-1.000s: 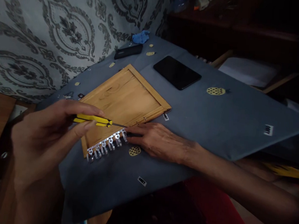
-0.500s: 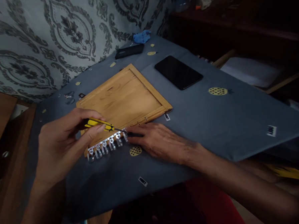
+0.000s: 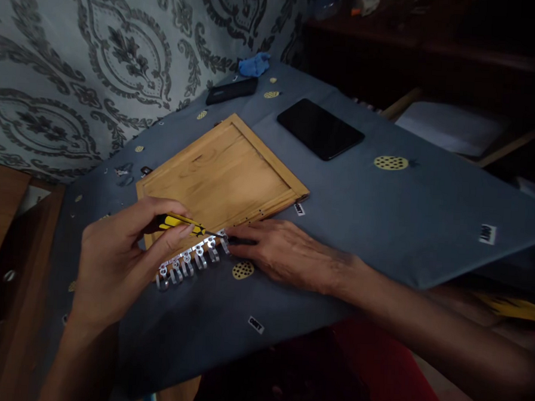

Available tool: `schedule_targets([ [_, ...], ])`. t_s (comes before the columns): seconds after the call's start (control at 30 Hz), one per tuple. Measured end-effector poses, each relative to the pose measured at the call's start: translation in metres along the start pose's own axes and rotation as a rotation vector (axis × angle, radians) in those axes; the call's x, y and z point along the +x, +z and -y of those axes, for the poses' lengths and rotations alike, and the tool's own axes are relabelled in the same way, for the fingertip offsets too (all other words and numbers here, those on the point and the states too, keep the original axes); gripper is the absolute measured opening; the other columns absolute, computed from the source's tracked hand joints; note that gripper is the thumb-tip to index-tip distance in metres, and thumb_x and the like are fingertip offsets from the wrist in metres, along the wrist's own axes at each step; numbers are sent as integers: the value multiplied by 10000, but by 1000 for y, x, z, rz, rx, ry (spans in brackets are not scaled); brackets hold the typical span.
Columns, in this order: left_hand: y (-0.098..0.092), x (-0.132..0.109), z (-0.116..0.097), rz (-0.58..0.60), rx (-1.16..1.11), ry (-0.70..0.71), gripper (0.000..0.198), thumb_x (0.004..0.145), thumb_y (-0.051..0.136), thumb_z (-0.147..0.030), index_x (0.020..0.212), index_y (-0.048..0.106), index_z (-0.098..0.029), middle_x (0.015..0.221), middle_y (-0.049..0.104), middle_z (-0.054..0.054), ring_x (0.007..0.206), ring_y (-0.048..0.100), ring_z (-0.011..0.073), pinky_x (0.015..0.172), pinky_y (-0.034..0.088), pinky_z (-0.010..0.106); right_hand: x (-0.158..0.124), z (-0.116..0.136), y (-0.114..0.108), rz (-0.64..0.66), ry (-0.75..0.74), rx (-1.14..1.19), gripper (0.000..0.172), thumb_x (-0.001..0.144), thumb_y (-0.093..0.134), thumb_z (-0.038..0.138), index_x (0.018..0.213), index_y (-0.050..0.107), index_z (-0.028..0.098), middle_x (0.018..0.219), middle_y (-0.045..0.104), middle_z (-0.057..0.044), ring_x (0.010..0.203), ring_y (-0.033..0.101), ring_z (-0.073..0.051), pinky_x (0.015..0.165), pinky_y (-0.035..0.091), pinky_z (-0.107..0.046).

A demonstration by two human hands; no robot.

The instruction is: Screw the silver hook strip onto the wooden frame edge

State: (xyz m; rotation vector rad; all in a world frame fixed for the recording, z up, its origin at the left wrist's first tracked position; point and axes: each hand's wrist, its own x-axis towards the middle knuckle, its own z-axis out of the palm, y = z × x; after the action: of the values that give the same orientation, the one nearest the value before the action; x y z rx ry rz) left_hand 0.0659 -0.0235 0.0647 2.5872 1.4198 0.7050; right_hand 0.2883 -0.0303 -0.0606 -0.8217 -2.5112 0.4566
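My left hand (image 3: 121, 255) is closed round the yellow-and-black handle of a screwdriver (image 3: 183, 223), pinched between thumb and fingers. Its thin shaft points right, with the tip at the right end of a silver hook rail (image 3: 198, 254). That rail, with several curled metal hooks, lies along the near edge of a framed wooden board (image 3: 224, 168). Beside the rail's right end, my right hand (image 3: 287, 254) rests low with its fingers drawn together. Something slim and dark shows between its thumb and fingers; I cannot make out what it is.
A black phone (image 3: 320, 129) lies beyond the board to the right. Farther back are a dark oblong case (image 3: 232, 91) and a crumpled blue cloth (image 3: 253, 64). Small clear and metal bits (image 3: 124, 172) lie left of the board. A grey-blue patterned cloth (image 3: 338, 228) covers the table.
My left hand has shifted slightly to the right and its grip on the screwdriver has turned a little. My right hand, the board and the hook rail have stayed nearly still.
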Motion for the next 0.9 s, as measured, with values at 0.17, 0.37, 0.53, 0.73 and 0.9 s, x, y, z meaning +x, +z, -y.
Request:
schedule_targets([
  [0.17,1,1,-1,22,-13,-13,81,923,665,-304,992,705,-322,945,752,-84,820,712,121,700,552,245,0,0,0,0,-5,-4,437,828,632,2,1224,671,183,1429,596,-96,1197,641,-276,956,568,-422],
  [0.37,-1,3,-2,24,2,14,56,905,685,-326,958,701,-314,877,745,-88,707,691,101,613,542,221,0,-1,1,5,-1,-6,435,822,633,5,1209,672,201,1430,596,-83,1193,640,-257,951,562,-389],
  [0.53,-3,6,0,64,42,57,86,899,697,-379,955,703,-314,864,748,-86,701,693,102,630,545,225,0,0,-1,17,12,5,470,819,643,9,1241,652,215,1428,596,-78,1181,646,-254,949,559,-390],
  [0.73,-7,5,1,91,81,69,132,911,672,-406,993,704,-308,918,764,-68,726,708,120,676,570,236,0,2,-3,13,5,8,453,827,628,1,1233,657,199,1375,629,-87,1171,650,-260,937,564,-399],
  [0.9,-4,7,-4,77,100,69,105,927,649,-349,1000,694,-289,923,767,-63,720,710,120,683,577,230,1,1,-3,26,8,8,441,826,619,0,1216,665,202,1326,654,-81,1139,660,-257,924,569,-404],
])
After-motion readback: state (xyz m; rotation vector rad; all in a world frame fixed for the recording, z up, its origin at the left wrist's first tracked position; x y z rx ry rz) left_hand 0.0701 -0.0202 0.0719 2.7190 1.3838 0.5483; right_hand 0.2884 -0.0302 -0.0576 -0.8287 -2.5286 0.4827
